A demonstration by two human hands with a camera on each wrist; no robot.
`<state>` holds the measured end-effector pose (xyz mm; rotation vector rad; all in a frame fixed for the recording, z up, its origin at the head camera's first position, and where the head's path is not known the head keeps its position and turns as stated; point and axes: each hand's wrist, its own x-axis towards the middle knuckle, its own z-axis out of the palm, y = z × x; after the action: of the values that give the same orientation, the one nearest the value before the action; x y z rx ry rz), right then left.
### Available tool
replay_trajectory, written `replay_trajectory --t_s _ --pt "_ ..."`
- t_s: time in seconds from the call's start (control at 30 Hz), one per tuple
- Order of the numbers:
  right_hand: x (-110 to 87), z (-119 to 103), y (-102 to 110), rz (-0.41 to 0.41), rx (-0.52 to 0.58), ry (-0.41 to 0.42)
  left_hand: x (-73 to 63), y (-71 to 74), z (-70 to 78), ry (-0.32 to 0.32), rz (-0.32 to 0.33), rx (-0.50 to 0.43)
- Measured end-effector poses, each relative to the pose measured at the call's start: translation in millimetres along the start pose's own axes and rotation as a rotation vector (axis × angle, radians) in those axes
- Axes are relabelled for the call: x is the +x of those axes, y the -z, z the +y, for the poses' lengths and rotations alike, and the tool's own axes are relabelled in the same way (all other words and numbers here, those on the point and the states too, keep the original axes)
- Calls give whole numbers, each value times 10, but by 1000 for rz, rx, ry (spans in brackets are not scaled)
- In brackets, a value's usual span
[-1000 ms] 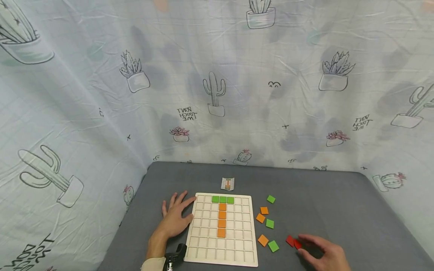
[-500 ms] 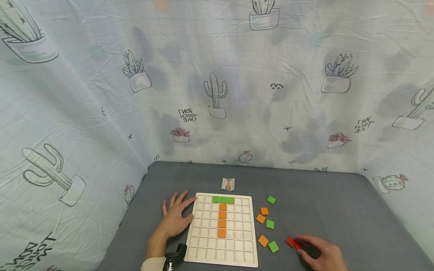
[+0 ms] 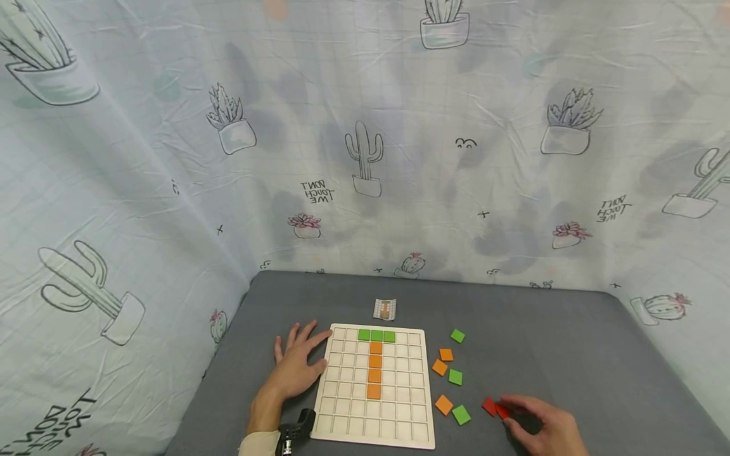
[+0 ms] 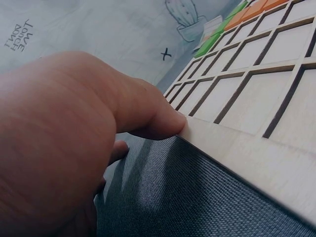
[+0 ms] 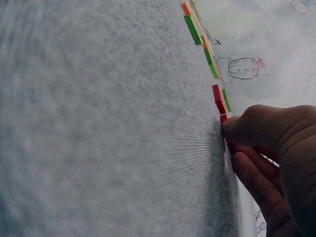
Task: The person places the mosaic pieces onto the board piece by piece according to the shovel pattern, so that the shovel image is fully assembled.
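A pale wooden grid board (image 3: 348, 423) lies on the grey table. Three green tiles (image 3: 376, 335) sit side by side in its top row, and a column of orange tiles (image 3: 374, 375) runs down below the middle one. My left hand (image 3: 296, 370) rests at the board's left edge, fingers spread; in the left wrist view the tip of a digit (image 4: 170, 121) touches the rim. To the right, my right hand (image 3: 544, 425) pinches a red tile (image 3: 502, 411) on the table between thumb and fingers, which partly hide it. Another red tile (image 3: 489, 406) lies just left of it.
Loose green tiles (image 3: 461, 415) and orange tiles (image 3: 443, 405) are scattered between the board and my right hand. A small printed card (image 3: 384, 309) lies beyond the board's far edge. A cactus-print cloth (image 3: 422, 209) hangs behind and beside the table.
My right hand's fingers have shifted slightly left, closer over the red tile. The left hand, the board and the loose tiles stand as before.
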<state>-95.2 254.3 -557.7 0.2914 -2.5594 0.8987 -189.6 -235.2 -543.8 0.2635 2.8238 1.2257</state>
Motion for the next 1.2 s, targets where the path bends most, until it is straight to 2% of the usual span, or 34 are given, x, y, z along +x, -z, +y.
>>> replay_trajectory --t_s 0.27,0.43,0.63,0.9,1.1,1.2 --pt "55 -64 53 -21 -22 -39 -4 18 15 1 5 4" --pt "146 -132 81 -33 21 -8 5 32 5 1 5 9" --pt "249 -323 85 -65 67 28 13 27 -5 -9 13 9" --pt "384 -626 -61 -142 152 30 17 -4 -12 -1 3 1" --pt "486 -786 -221 -136 204 145 5 -17 -14 6 1 -2" --pt "539 -859 -292 -159 245 158 11 -21 -20 4 4 -4"
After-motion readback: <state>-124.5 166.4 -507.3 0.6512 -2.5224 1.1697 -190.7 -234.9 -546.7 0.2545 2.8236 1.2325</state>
